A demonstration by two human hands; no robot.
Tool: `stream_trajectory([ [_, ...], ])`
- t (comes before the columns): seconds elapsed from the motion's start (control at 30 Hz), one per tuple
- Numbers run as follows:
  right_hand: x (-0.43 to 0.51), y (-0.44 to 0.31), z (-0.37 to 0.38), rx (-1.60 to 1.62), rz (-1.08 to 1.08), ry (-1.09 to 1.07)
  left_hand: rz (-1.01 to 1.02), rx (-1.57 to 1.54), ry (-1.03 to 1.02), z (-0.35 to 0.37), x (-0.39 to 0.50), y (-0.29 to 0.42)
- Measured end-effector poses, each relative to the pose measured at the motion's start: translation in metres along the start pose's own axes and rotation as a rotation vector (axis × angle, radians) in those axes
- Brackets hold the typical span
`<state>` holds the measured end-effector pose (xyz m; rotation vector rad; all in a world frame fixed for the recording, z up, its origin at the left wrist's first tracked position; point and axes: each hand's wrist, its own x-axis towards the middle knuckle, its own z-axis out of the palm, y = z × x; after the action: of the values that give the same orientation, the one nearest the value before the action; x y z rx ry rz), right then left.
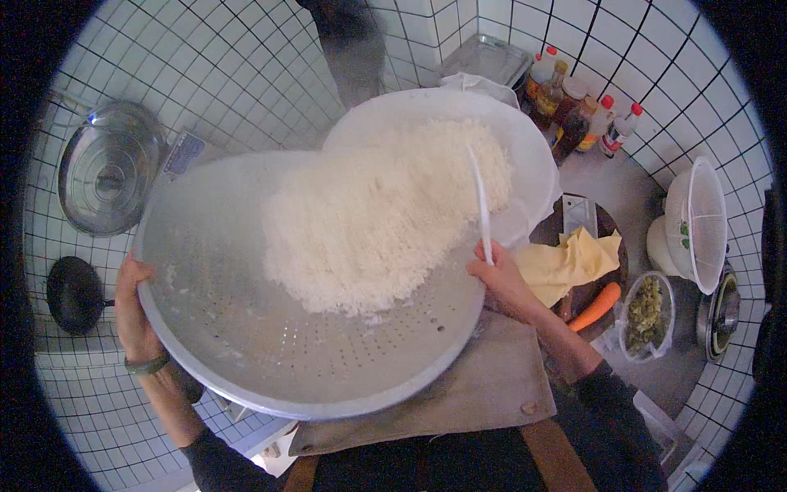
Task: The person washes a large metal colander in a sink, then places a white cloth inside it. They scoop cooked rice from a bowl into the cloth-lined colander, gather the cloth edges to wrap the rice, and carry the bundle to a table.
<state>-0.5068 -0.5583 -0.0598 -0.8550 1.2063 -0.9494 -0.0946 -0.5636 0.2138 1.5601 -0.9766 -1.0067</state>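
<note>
A large perforated metal colander (209, 313) is tilted away from me, with my left hand (134, 295) gripping its rim at the left. A mass of white cooked rice (363, 227) slides over its far side, blurred by motion, into a container lined with white cloth (535, 166). My right hand (507, 280) is closed around a thin white utensil (481, 197), seen edge-on, which reaches up along the rice. That hand is close to the colander's right rim; whether it also supports the rim is hidden.
To the right, a round board (622, 246) carries a carrot (595, 306), a yellow cloth (565, 261) and a grater (579, 214). Beyond are a tub of chopped greens (645, 317), a white strainer basket (695, 227) and several bottles (578, 123). A metal lid (110, 169) and a black pan (75, 295) hang left.
</note>
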Motion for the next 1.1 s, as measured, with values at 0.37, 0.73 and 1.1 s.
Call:
stream_trajectory([
  [0.37, -0.041, -0.04, -0.013, -0.011, 0.078, 0.057, 0.161, 0.313, 0.065, 0.007, -0.021, 0.055],
  [0.73, -0.034, -0.038, -0.011, 0.381, -0.015, 0.088, 0.534, 0.662, -0.013, 0.048, -0.054, 0.068],
  [1.1, -0.051, -0.04, -0.025, 0.395, -0.049, 0.233, 0.531, 0.462, 0.119, 0.072, -0.074, 0.09],
])
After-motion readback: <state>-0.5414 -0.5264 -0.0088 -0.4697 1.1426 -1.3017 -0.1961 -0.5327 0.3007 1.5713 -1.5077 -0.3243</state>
